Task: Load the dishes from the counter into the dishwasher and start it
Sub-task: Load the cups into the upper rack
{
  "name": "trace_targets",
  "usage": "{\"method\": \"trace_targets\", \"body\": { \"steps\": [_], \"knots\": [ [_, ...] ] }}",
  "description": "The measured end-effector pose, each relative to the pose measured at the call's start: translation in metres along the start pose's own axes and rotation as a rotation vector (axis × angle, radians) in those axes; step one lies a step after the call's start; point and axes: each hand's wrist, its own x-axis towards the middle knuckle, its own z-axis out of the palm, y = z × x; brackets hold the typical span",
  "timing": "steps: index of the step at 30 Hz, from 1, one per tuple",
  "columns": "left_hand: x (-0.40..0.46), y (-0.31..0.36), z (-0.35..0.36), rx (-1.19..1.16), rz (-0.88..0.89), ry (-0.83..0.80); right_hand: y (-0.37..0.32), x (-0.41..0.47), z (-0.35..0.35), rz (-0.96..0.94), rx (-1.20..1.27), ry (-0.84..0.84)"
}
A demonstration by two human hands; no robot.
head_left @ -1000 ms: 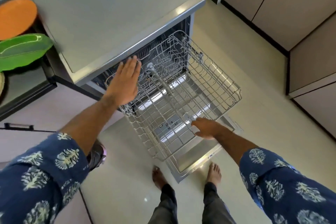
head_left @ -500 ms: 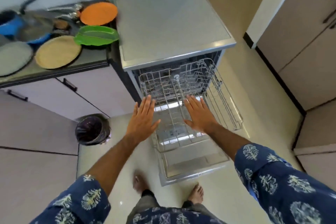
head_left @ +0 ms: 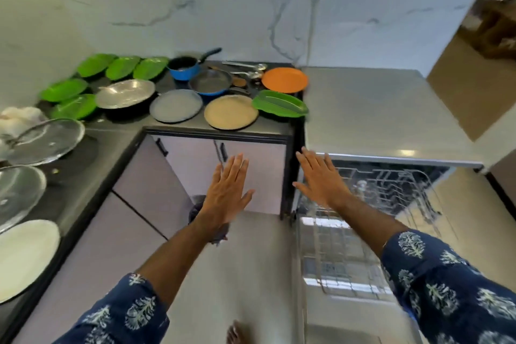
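The green leaf-shaped plate [head_left: 280, 102] sits at the counter's [head_left: 268, 127] near right corner, long axis running left to right, far of both my hands. My left hand [head_left: 227, 193] and right hand [head_left: 321, 179] hang flat, fingers spread, holding nothing. I judge either reaches it; the rack [head_left: 391, 190] waits pulled out on the right.

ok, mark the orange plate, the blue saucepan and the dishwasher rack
orange plate [head_left: 284, 80]: head view, centre of its face.
blue saucepan [head_left: 183, 70]: head view, blue outer wall.
dishwasher rack [head_left: 391, 184]: head view, wire tines behind the right hand.
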Motion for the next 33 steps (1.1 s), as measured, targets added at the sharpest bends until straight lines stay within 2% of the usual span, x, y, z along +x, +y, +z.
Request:
{"method": "trace_targets", "body": {
  "steps": [7,18,23,33],
  "knots": [
    [-0.044,-0.150,-0.045,0.050,-0.259,0.059,-0.130,0.122,-0.049,-0.190,0.020,0.099],
    [-0.144,-0.298,-0.081,0.090,-0.594,0.181,-0.332,0.259,-0.071,-0.614,0.128,0.118],
    [-0.168,-0.373,-0.099,0.117,-0.765,0.153,-0.417,0.322,-0.068,-0.758,0.202,0.126],
    [-0.164,-0.510,-0.120,0.045,-1.094,0.105,-0.526,0.453,-0.067,-1.020,0.218,0.009]
  ]
}}
